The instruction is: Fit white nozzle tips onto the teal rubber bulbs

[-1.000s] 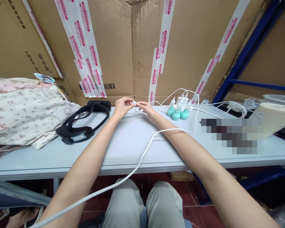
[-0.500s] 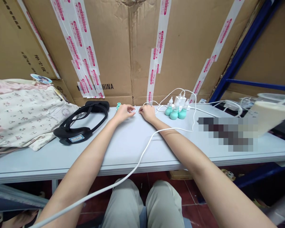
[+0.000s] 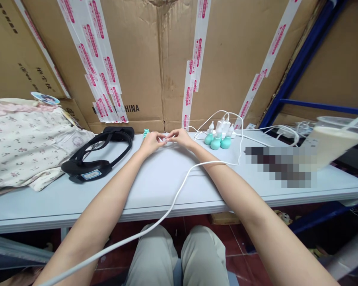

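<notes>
My left hand (image 3: 152, 143) is closed in a pinch on a small clear piece (image 3: 165, 140), too small to make out fully. From the other side my right hand (image 3: 180, 137) meets it, thumb and fingertips pinched at the same piece. Just behind the left hand stand teal ring-shaped parts (image 3: 146, 132), partly covered by it. To the right of my right hand, three teal squeeze-bulb nasal aspirators (image 3: 215, 143) with clear pointed tips stand upright in a group.
A black headset (image 3: 89, 167) and a floral cloth bag (image 3: 20, 147) lie left. A white cable (image 3: 179, 194) crosses the table (image 3: 161, 178) and my forearms. Behind the bulbs is a white charger (image 3: 223, 126); a drink cup (image 3: 331, 143) stands right. Cardboard (image 3: 143, 59) walls the back.
My right hand has moved left and lifted slightly, so its fingertips now meet those of my left hand at the small clear piece. The view has shifted a little.
</notes>
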Available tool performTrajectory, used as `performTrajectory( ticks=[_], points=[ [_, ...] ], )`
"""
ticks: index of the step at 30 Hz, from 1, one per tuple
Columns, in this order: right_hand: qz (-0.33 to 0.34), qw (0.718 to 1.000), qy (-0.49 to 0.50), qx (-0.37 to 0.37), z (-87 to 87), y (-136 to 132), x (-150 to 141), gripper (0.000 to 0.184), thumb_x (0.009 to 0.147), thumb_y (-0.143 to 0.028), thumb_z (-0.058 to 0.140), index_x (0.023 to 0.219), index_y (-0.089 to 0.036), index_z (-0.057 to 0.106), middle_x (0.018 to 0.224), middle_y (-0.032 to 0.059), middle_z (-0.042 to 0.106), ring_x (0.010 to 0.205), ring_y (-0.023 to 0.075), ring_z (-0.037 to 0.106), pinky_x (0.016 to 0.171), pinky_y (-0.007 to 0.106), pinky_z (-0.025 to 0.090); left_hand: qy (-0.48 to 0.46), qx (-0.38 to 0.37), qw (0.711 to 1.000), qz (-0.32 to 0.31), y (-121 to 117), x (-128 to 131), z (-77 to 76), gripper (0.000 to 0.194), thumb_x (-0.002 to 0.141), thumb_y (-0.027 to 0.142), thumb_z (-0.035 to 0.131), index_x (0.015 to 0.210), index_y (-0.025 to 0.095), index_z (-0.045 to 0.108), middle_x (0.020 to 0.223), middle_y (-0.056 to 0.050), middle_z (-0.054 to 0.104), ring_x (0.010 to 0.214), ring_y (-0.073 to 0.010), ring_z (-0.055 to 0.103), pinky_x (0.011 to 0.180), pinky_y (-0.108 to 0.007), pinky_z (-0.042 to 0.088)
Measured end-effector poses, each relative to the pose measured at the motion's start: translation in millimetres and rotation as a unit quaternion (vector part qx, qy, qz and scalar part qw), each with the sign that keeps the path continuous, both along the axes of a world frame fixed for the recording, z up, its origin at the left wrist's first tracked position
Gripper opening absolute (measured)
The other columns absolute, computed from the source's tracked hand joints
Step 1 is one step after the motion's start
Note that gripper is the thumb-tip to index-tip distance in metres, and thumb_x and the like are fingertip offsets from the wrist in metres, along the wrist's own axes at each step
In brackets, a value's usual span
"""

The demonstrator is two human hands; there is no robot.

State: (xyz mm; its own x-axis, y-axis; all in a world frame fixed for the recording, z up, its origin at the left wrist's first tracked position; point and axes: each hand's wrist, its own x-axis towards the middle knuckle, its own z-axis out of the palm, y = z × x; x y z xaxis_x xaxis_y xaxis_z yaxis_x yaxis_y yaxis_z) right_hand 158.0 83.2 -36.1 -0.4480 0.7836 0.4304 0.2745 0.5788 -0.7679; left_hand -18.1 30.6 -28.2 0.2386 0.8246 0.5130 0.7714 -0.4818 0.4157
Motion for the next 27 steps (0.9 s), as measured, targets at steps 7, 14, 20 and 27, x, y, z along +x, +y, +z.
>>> performTrajectory(
  ticks=[7,14,20,27],
  points=[
    [-0.010,0.999,0.046,-0.004,-2.6,0,-3,0.026,0.058,-0.039,0.077,0.070,-0.016,0.072,0.073,0.0041,0.070,0.065,0.0114,0.058,0.060,0.023,0.042,0.002,0.047,0.999,0.004,-2,-1,3.3,0.027,0.074,0.043,0.065,0.084,0.020,0.074,0.077,-0.004,0.068,0.064,-0.0134,0.056,0.068,-0.027,0.040],
    [0.032,0.980,0.158,-0.120,8.5,-17,-5,0.030,0.050,-0.036,0.082,0.066,-0.015,0.067,0.067,0.0009,0.066,0.064,0.0104,0.055,0.067,0.026,0.046,0.014,0.116,0.993,-0.006,-7,1,7.0,0.024,0.081,0.040,0.060,0.089,0.023,0.074,0.084,-0.005,0.067,0.066,-0.0125,0.055,0.063,-0.025,0.041],
    [0.130,0.923,0.231,-0.278,11.6,-30,-4,0.033,0.063,-0.031,0.080,0.091,-0.020,0.068,0.092,0.0028,0.071,0.088,0.0132,0.065,0.088,0.034,0.047,0.059,0.196,0.979,0.020,-14,5,12.3,0.018,0.083,0.030,0.059,0.092,0.022,0.072,0.087,-0.005,0.065,0.075,-0.0145,0.057,0.063,-0.024,0.040],
    [0.193,0.890,0.254,-0.325,19.9,-35,-1,0.015,0.073,-0.024,0.073,0.084,-0.014,0.071,0.082,0.0044,0.073,0.081,0.0122,0.068,0.093,0.030,0.049,0.083,0.288,0.954,0.012,-19,9,18.9,0.021,0.087,0.030,0.052,0.087,0.019,0.070,0.083,-0.005,0.063,0.078,-0.0150,0.055,0.062,-0.025,0.038]
  ],
)
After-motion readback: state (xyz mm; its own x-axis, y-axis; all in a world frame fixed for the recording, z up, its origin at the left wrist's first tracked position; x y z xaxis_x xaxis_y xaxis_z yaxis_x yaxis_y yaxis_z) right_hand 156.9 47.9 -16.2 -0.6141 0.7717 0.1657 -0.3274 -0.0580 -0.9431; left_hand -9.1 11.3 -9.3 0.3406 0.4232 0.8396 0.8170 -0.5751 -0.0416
